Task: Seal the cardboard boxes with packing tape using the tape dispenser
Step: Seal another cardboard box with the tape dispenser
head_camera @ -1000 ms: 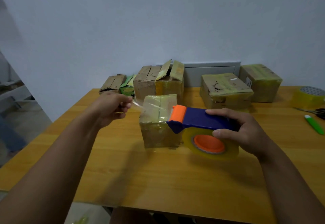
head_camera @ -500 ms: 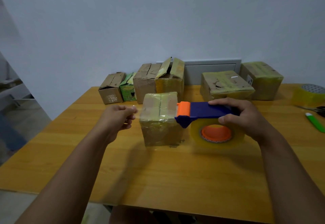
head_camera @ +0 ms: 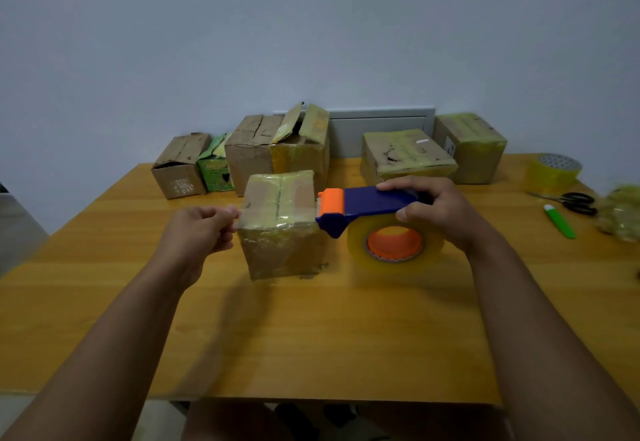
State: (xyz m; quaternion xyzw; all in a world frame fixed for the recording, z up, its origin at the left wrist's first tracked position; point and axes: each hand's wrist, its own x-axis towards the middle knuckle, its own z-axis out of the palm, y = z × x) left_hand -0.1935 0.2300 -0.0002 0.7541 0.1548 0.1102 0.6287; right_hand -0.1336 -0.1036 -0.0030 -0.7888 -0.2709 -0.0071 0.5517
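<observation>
Left hand pinched tape across the box; right hand gripped the dispenser; strip uncut, rear boxes unsealed.

One box up front on the surface, the rest lined up behind it.

The front box sits between the left hand and the tape dispenser, with a row of boxes along the wall; spare tape roll, scissors and a cutter lie far right.
</observation>
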